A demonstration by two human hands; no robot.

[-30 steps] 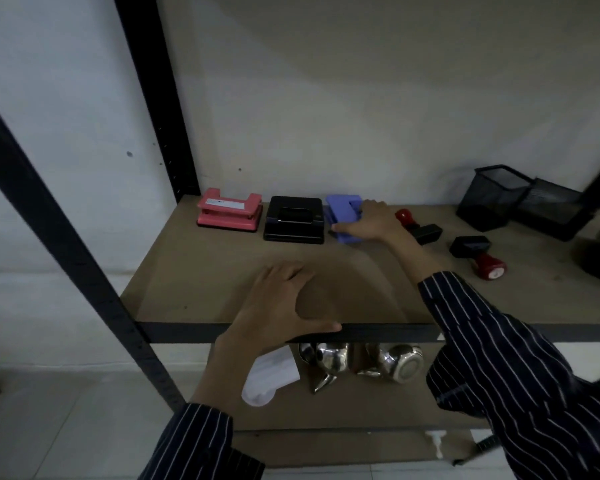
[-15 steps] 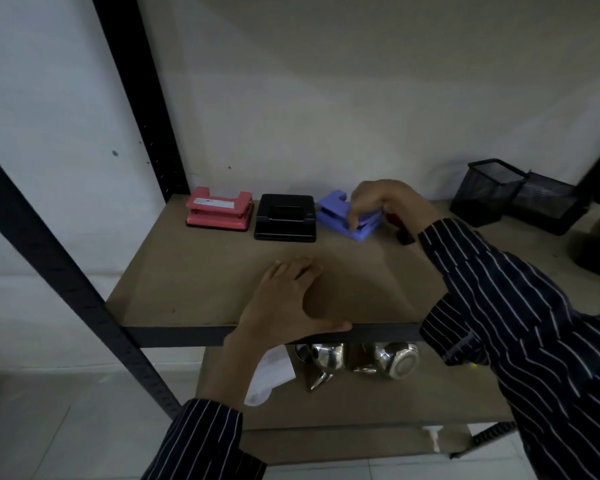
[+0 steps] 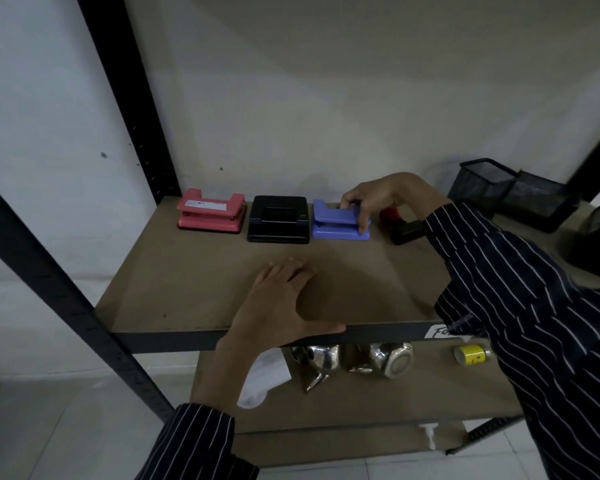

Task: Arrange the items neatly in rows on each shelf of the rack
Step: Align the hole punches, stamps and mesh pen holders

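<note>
Right hand [image 3: 385, 197] gripping a blue plastic hole punch [image 3: 340, 221] mid-frame, left hand [image 3: 284, 299] lying flat, grasping nothing, on the fibreboard shelf [image 3: 194, 289], edge label unreadable at lower right.

Three hole punches are sitting in a row along the back of the rack's upper shelf [image 3: 194, 289]: a pink hole punch [image 3: 211, 215] at the left, a black hole punch [image 3: 278, 218] just beside it, and a blue hole punch [image 3: 336, 224] next, all lying flat. A red-and-black stamp [image 3: 400, 226] is lying on its side just right of the blue one.
</note>
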